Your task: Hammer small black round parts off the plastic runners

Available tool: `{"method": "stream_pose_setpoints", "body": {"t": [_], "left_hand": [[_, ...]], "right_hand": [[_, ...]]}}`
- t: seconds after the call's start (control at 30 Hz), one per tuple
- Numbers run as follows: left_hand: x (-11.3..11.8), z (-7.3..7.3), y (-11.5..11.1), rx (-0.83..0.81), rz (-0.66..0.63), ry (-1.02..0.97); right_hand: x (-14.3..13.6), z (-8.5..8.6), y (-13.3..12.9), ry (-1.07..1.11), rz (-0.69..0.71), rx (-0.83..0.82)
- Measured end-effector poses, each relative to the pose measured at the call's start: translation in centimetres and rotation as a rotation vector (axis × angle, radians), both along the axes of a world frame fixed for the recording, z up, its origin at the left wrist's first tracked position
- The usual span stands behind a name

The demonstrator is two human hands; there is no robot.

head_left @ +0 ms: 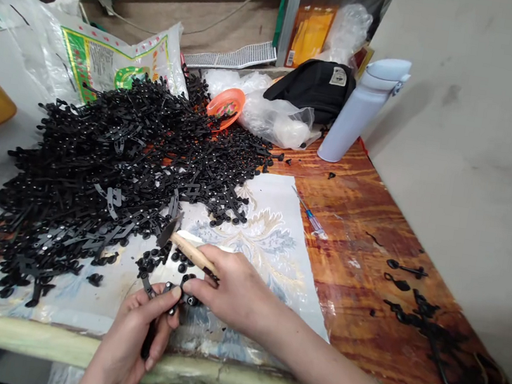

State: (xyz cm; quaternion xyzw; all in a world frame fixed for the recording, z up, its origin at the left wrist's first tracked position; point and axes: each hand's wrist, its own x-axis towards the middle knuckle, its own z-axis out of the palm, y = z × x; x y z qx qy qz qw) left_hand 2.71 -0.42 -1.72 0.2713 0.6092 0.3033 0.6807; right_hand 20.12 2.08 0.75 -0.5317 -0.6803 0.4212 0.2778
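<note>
Left hand point(143, 319) pinches a small black piece point(168, 286) above the near part of a patterned sheet point(278, 237). Right hand point(235, 286), just beside it, grasps a wooden-handled hammer point(186, 248). Outward: loose black knobs point(182, 267), large heap of black parts point(137, 148), orange dish point(236, 100), pale-blue bottle point(362, 115).

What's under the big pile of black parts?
Patterned sheet shows beneath the front edge of the black pile; reddish-brown tabletop shows at the pile's far right edge. What lies under its middle is covered and can't be seen.
</note>
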Motion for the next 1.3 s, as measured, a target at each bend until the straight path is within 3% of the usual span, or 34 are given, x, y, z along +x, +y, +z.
{"method": "stream_pose_setpoints", "body": {"t": [0.13, 0.3, 0.53, 0.73, 0.87, 1.0, 1.13, 1.3], "left_hand": [[0.4, 0.3, 0.1, 0.002, 0.033, -0.005], [0.5, 0.7, 0.2, -0.017, 0.054, -0.004], [0.7, 1.2, 0.4, -0.039, 0.046, 0.039], [0.8, 1.4, 0.7, -0.054, 0.057, 0.042], [0.6, 1.4, 0.8, -0.059, 0.036, 0.048], [0.5, 1.2, 0.8, -0.072, 0.003, 0.059], [0.2, 0.9, 0.9, -0.067, -0.03, 0.077], [-0.2, 1.2, 1.1, 0.003, -0.088, 0.088]], "right_hand": [[2.6, 1.9, -1.9, -0.009, 0.054, 0.048], [3.8, 1.1, -3.5, -0.218, 0.142, 0.073], [3.8, 1.1, -4.7, -0.19, 0.042, 0.349], [3.3, 0.5, -4.6, -0.314, 0.138, 0.18], [3.4, 0.7, -4.8, -0.229, 0.063, 0.234], [3.1, -0.6, -5.3, -0.379, 0.115, 0.226], [3.1, -1.6, -5.7, -0.382, 0.125, 0.219], [3.4, -0.2, -4.8, -0.284, 0.115, 0.094]]}}
